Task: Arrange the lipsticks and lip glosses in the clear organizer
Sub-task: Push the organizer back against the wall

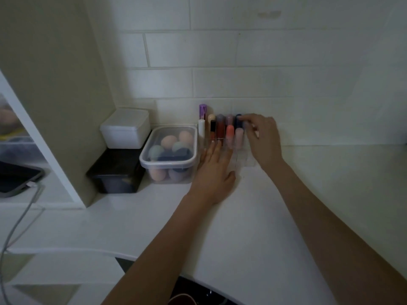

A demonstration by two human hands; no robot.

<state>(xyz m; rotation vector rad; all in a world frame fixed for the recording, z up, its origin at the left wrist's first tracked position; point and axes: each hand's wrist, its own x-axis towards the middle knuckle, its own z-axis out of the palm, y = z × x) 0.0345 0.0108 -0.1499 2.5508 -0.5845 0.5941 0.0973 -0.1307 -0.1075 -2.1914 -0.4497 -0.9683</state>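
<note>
The clear organizer (246, 160) stands on the white counter against the tiled wall. Several lipsticks and lip glosses stand upright in it: a purple-capped one (202, 111) at the back left, a white tube (201, 127), a red gloss (219, 132), a coral one (229, 133) and a pale pink one (239, 137). My right hand (263, 139) reaches over the organizer's right side, fingertips pinching a dark blue-capped tube (238, 121) in the back row. My left hand (214, 170) lies flat, fingers spread, against the organizer's front left.
A clear lidded tub of makeup sponges (169, 155) sits just left of the organizer. Further left a white box (125, 128) rests on a black box (116, 172). A cabinet panel, a tablet (17, 176) and a cable (19, 221) are at the left.
</note>
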